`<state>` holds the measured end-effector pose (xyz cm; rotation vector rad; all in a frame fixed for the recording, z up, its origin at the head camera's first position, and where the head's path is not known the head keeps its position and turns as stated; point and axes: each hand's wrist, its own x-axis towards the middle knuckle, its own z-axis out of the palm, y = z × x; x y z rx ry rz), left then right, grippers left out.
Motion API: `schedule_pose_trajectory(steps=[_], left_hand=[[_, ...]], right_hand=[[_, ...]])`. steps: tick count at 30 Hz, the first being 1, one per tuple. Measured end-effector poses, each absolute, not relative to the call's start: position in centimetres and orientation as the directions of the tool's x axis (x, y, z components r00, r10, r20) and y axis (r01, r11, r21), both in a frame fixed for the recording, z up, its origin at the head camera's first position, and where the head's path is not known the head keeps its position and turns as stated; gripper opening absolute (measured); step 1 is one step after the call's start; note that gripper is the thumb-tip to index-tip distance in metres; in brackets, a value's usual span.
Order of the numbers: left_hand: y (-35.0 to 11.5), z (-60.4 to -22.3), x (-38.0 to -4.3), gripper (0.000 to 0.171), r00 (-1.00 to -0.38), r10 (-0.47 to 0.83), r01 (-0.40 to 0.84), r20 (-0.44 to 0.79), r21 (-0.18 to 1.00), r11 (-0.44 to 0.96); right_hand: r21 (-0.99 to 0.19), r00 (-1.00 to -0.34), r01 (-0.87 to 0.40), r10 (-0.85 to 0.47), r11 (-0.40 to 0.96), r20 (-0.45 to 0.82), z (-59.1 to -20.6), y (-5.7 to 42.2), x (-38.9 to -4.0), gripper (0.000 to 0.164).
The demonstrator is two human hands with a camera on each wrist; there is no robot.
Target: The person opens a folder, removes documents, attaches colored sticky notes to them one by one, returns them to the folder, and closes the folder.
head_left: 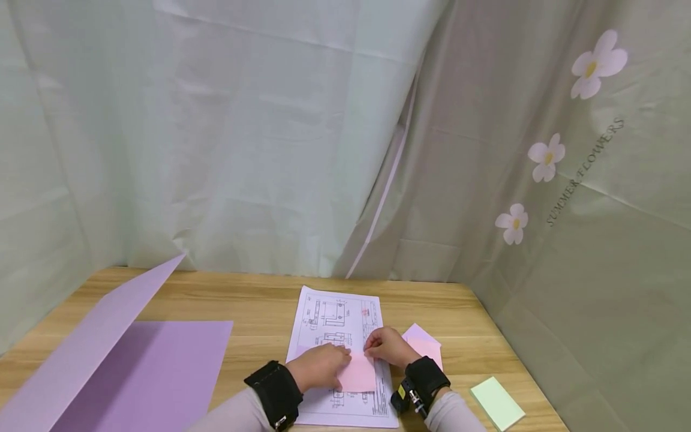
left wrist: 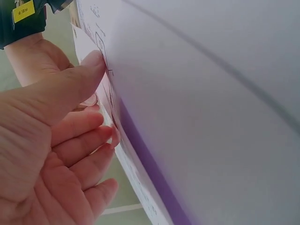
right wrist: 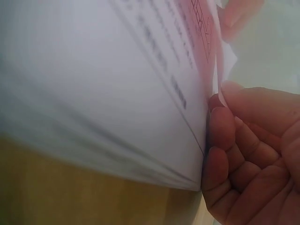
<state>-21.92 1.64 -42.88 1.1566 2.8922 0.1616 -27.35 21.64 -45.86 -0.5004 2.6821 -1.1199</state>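
A stack of printed technical drawings (head_left: 337,303) lies on the wooden table. Over the drawings is a pink sticky note (head_left: 358,375). My right hand (head_left: 390,347) pinches the note's upper right edge between thumb and index finger; in the right wrist view the thumb (right wrist: 255,105) lies against the lifted pink edge. My left hand (head_left: 321,365) rests at the note's left side with loosely bent fingers. In the left wrist view its thumb (left wrist: 86,75) touches the paper. A purple strip (left wrist: 145,154) shows on the sheet beside the left fingers, partly hidden by the hand in the head view.
A purple folder (head_left: 178,366) stands open at the left, its cover raised. Right of the drawings lie pink and lilac sticky notes (head_left: 423,345), partly behind the right wrist. A pale green sticky pad (head_left: 498,403) sits near the table's right edge. Curtains (head_left: 270,150) enclose the table.
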Motion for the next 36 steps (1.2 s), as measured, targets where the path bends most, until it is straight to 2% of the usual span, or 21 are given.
schedule_pose_trajectory(steps=[9, 12, 17, 21, 26, 30, 33, 36], left_hand=[[1.5, -43.0, -22.2, 0.050, -0.743, 0.668, 0.659, -0.032, 0.134, 0.740], [1.5, -42.9, -22.2, 0.050, -0.741, 0.671, 0.664, -0.036, 0.113, 0.740], [1.5, -42.9, -22.2, 0.050, -0.726, 0.687, 0.684, -0.025, 0.073, 0.726], [1.4, -43.0, -22.2, 0.050, -0.722, 0.691, 0.689, -0.021, 0.063, 0.722], [1.4, -42.9, -22.1, 0.051, -0.717, 0.697, 0.696, -0.019, 0.044, 0.717], [1.4, -42.9, -22.1, 0.052, -0.718, 0.695, 0.694, -0.030, 0.036, 0.719], [1.4, -43.0, -22.1, 0.053, -0.724, 0.689, 0.687, -0.037, 0.048, 0.725], [1.5, -42.9, -21.9, 0.053, -0.733, 0.679, 0.675, -0.046, 0.073, 0.734]], right_hand=[[-0.707, -0.925, -0.239, -0.378, 0.666, -0.044, -45.9, 21.5, -27.2, 0.006], [-0.696, -0.924, -0.246, -0.379, 0.674, -0.041, -45.8, 21.4, -27.2, 0.005], [-0.628, -0.927, -0.273, -0.373, 0.729, -0.029, -45.1, 21.3, -26.6, 0.004], [-0.549, -0.923, -0.323, -0.385, 0.771, 0.003, -43.6, 21.0, -25.4, 0.011], [-0.379, -0.877, -0.451, -0.480, 0.808, 0.021, -42.4, 20.2, -23.7, 0.023], [-0.212, -0.812, -0.568, -0.584, 0.795, -0.016, -42.8, 19.7, -22.8, 0.024], [-0.179, -0.767, -0.623, -0.640, 0.762, -0.054, -43.2, 19.5, -22.4, 0.024], [-0.202, -0.752, -0.629, -0.653, 0.751, -0.088, -43.2, 19.4, -22.1, 0.030]])
